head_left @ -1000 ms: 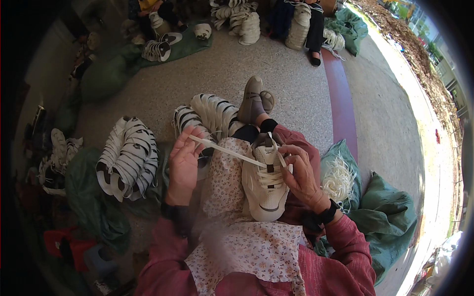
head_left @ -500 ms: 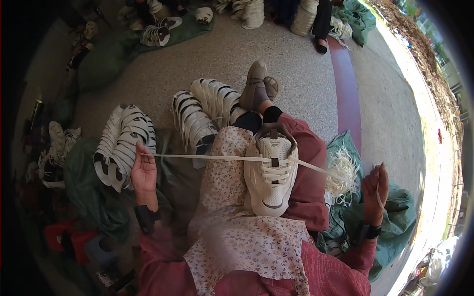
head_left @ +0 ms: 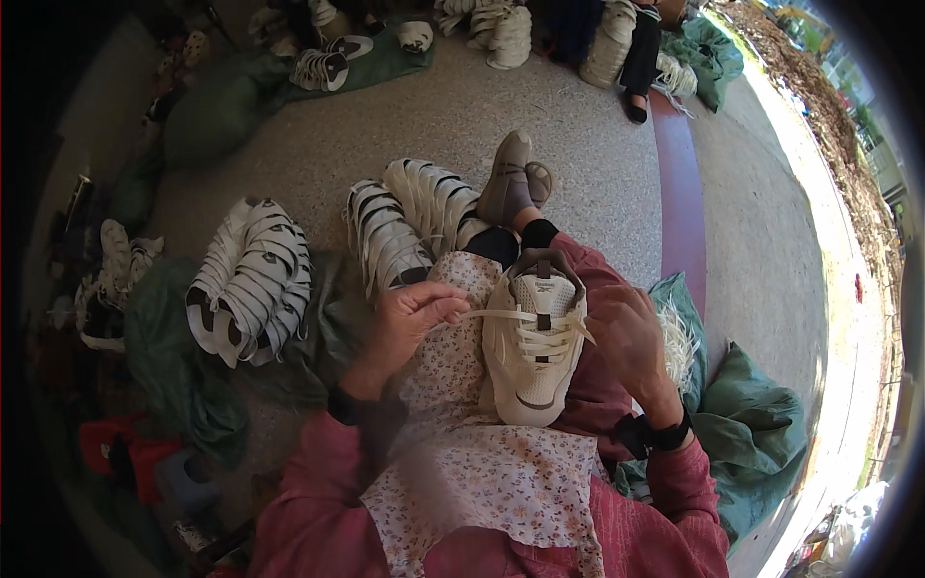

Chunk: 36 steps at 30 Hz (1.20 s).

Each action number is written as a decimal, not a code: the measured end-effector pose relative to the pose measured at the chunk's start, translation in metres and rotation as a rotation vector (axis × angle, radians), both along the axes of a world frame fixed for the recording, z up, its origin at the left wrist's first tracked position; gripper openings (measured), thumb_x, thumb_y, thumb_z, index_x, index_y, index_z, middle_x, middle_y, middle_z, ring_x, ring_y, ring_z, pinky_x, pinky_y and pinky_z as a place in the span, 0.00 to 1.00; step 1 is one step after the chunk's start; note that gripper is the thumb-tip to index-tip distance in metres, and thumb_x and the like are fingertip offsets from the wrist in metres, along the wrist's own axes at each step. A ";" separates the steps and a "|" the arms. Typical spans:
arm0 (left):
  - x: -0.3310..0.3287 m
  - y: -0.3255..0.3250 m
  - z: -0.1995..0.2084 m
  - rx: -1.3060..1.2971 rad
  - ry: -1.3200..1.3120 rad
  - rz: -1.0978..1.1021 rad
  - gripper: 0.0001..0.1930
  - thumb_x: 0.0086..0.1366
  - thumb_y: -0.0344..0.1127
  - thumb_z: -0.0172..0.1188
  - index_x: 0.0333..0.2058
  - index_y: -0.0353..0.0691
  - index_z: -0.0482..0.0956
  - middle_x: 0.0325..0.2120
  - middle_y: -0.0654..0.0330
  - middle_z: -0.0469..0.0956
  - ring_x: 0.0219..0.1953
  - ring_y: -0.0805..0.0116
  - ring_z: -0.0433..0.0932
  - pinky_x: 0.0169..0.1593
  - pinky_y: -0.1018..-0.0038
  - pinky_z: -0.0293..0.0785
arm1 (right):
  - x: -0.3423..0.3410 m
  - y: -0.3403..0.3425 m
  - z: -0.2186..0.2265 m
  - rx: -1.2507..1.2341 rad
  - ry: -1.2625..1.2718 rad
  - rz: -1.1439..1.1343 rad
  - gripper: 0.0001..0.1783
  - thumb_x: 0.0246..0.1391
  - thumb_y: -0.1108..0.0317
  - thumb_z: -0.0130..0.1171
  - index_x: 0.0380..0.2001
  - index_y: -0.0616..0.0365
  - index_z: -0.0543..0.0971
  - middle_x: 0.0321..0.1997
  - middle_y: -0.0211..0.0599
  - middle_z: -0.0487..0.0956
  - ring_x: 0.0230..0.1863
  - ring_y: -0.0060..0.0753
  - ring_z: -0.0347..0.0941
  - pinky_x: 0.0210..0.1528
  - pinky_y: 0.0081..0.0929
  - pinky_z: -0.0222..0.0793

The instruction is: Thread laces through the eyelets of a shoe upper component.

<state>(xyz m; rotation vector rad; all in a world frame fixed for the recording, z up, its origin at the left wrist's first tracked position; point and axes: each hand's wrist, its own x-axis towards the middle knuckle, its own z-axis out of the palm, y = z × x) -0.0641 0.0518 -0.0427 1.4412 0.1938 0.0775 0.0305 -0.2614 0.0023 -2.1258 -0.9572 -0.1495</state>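
Observation:
A cream sneaker lies on my lap with its toe toward me. A pale flat shoelace is threaded through its lower eyelets in several crossing rows, below the dark tongue loop. Left of the shoe, my left hand pinches one part of the lace between thumb and fingers, and a short end sticks out past the hand. Close by the shoe's right side is my right hand, its fingers curled and slightly blurred. The lace's other side runs from the eyelets to those fingertips, where the exact grip is partly hidden.
Nested stacks of white shoe uppers stand on the floor at left, with more stacks beyond my knees. At right, a bunch of white laces lies by a green sack. Other people sit at the far edge.
Both hands have come inward from wide apart to either side of the shoe. The lace, stretched taut across before, now spans only short lengths near the eyelets.

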 end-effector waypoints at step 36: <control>0.015 -0.039 0.012 0.202 0.128 -0.361 0.08 0.69 0.35 0.57 0.34 0.37 0.75 0.25 0.74 0.66 0.29 0.85 0.63 0.32 0.82 0.62 | 0.004 0.052 -0.010 -0.090 0.210 0.198 0.16 0.44 0.62 0.76 0.37 0.49 0.83 0.64 0.33 0.71 0.67 0.43 0.60 0.68 0.43 0.49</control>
